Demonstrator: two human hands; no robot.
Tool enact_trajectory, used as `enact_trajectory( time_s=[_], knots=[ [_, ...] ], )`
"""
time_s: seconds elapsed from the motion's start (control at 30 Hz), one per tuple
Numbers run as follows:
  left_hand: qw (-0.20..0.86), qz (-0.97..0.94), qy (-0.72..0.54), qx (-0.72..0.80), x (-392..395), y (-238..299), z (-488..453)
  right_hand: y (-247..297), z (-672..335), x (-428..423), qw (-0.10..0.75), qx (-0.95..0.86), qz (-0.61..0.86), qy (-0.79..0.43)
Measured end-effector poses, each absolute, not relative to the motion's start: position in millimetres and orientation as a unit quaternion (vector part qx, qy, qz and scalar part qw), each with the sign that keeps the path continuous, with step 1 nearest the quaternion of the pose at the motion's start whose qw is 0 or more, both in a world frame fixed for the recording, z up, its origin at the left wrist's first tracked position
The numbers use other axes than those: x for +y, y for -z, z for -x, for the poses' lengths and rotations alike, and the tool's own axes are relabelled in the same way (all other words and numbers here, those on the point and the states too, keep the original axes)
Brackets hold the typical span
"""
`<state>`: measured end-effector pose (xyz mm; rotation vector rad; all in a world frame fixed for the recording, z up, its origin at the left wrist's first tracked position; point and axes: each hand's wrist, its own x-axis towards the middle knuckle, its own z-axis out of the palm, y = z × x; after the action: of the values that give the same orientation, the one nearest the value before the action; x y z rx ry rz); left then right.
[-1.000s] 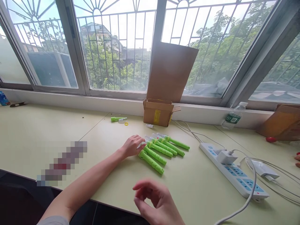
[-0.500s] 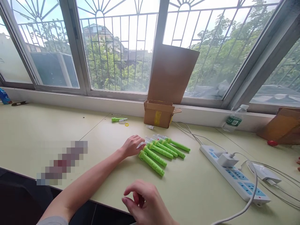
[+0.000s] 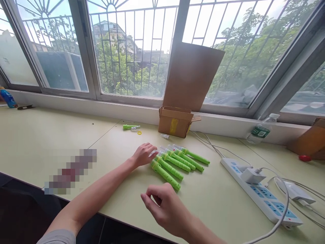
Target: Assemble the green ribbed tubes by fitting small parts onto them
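Observation:
Several bright green plastic sticks [image 3: 166,174] with ribbed handles, yellow rings and clear tips lie side by side, slanting across the table. My left hand [image 3: 144,154] rests at their left end, its curled fingers closed around the clear tip of the nearest stick, mostly hiding that tip. Closer to me, my right hand [image 3: 164,206] hovers just in front of the sticks' lower ends. Its fingers are curled, with thumb and forefinger brought together; nothing shows in them.
Toward the window lie a green piece with a clear part [image 3: 130,127], a yellow ring [image 3: 139,133] and a small clear piece [image 3: 165,136]. Behind stands a cardboard box [image 3: 175,123]. At right are a white power strip [image 3: 261,193], cables and a water bottle [image 3: 262,128].
My right hand has moved forward and slightly right, toward the sticks, and its thumb and forefinger have come together. My left hand stays at the clear tips. The view has shifted slightly.

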<state>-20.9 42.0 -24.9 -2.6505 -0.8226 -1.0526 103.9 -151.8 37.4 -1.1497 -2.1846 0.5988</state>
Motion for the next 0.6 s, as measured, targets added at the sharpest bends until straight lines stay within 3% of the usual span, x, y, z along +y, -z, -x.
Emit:
enact_trajectory(
  time_s=[0.2, 0.33, 0.6],
  knots=[
    [0.068, 0.866, 0.378, -0.32, 50.6, 27.6, 29.0, 19.5, -115.5, -114.7, 0.243, -0.914, 0.325, -0.023],
    [0.06, 0.857, 0.389, -0.332, 52.8, 27.8, 31.9, 36.5, -116.0, -108.7, 0.223, -0.912, 0.344, -0.016],
    [0.07, 0.86, 0.383, -0.329, 55.6, 27.6, 31.1, 32.4, -117.8, -106.2, 0.276, -0.878, 0.385, -0.074]
  ],
)
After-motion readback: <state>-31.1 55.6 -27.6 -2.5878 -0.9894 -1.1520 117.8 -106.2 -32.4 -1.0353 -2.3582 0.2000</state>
